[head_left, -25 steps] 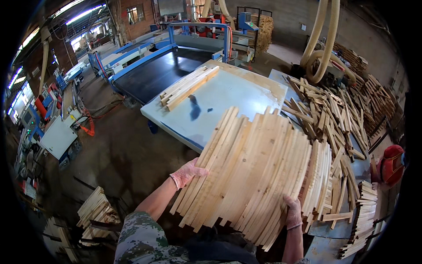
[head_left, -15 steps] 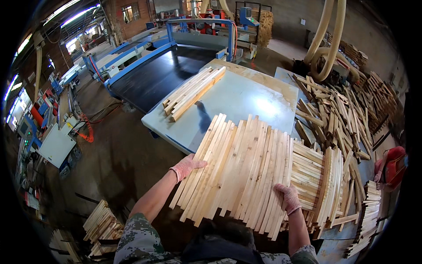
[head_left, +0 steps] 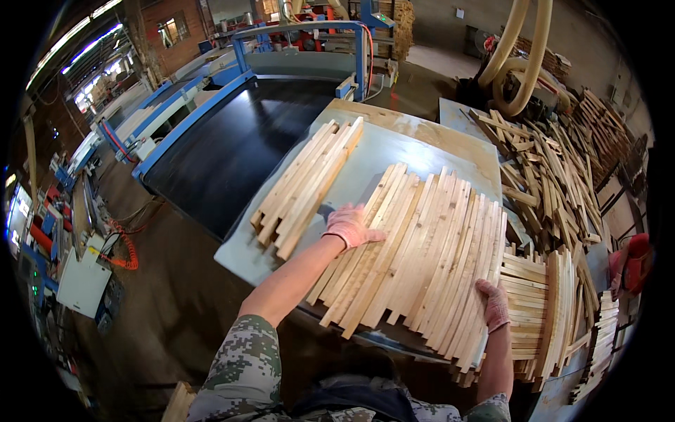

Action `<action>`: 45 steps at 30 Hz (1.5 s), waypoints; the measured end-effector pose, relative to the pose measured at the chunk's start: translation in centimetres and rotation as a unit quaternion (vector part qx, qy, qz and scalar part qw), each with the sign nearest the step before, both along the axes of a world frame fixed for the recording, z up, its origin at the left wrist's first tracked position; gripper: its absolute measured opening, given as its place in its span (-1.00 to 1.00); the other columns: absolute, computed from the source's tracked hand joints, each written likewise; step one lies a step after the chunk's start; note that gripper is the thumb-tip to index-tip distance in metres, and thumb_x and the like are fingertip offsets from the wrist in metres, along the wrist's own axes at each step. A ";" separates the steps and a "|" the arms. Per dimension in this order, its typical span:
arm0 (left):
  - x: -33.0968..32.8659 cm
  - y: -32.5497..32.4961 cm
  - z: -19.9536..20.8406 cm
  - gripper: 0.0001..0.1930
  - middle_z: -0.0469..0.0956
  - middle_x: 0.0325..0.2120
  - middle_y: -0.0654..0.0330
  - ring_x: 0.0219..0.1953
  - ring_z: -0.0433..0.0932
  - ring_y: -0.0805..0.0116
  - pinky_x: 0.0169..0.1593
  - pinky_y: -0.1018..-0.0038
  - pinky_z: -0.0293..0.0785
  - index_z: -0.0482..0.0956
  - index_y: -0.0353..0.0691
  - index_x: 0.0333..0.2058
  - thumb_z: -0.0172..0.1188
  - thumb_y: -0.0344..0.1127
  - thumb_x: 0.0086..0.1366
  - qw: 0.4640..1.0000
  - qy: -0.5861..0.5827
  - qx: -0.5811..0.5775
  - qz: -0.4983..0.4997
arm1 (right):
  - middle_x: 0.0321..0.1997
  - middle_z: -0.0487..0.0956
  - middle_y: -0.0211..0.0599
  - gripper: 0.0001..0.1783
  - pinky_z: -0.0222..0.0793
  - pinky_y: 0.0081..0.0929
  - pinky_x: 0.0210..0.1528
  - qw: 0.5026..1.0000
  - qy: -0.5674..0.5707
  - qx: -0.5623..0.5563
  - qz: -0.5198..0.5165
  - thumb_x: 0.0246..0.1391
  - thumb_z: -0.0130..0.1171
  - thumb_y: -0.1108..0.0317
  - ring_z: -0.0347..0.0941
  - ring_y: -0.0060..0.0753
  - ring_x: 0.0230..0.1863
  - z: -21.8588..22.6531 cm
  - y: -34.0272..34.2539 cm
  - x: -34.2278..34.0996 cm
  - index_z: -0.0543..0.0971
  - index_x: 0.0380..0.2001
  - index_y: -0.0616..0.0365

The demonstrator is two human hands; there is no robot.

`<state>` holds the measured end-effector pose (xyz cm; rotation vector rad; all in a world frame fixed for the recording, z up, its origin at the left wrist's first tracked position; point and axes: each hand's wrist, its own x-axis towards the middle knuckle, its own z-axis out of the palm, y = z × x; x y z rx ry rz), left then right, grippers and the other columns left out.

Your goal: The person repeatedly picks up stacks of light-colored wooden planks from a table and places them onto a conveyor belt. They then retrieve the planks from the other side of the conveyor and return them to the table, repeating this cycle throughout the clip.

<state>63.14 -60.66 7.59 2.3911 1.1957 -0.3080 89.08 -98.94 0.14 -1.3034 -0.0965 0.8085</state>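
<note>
Dim workshop, concrete floor (head_left: 176, 309), blue machine (head_left: 232, 133), brick wall (head_left: 190, 32)

Grey worktable (head_left: 394, 151) bears two slat bundles (head_left: 309, 184) (head_left: 422, 253), apparently touching.

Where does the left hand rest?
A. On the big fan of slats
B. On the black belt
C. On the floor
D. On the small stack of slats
A: the left hand lies flat on the big fan of slats, apart from the small stack.

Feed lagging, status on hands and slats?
Left hand flat on fanned pale wooden slats. Right hand gripping their near edge. Smaller slat bundle alongside on grey table.
</note>
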 end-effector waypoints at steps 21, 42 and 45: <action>-36.4 48.9 -3.6 -0.07 0.46 0.32 0.03 0.36 0.46 -0.02 0.38 0.09 0.36 0.19 0.24 0.59 0.09 0.52 0.38 0.963 -0.007 0.148 0.226 | -0.04 0.65 -0.17 -0.25 0.67 -0.28 0.06 0.997 -0.026 -0.006 0.075 0.06 0.39 0.43 0.67 -0.26 -0.12 1.8 47.9 -25.2 0.37 0.32 0.26; -57.6 70.5 -7.2 -0.10 0.11 0.58 -0.20 0.64 0.01 -0.17 0.67 0.00 -0.18 0.25 -0.28 0.53 0.22 0.24 0.45 0.950 -0.189 0.204 0.140 | 0.01 0.72 0.17 -0.12 0.59 -0.21 0.14 0.846 -0.320 -0.301 0.303 0.35 0.21 -0.24 0.70 0.02 0.13 1.5 84.6 -50.5 0.32 0.30 0.39; -53.2 64.2 -5.6 -0.03 0.11 0.58 -0.21 0.62 0.05 -0.20 0.67 -0.02 -0.18 0.19 -0.35 0.54 0.23 0.27 0.44 0.966 -0.208 0.150 0.024 | 0.00 0.73 0.28 0.05 0.58 -0.14 0.17 0.658 -0.380 -0.484 0.435 0.39 -0.06 -0.48 0.67 0.15 0.19 6.5 85.8 -50.0 0.34 0.29 0.50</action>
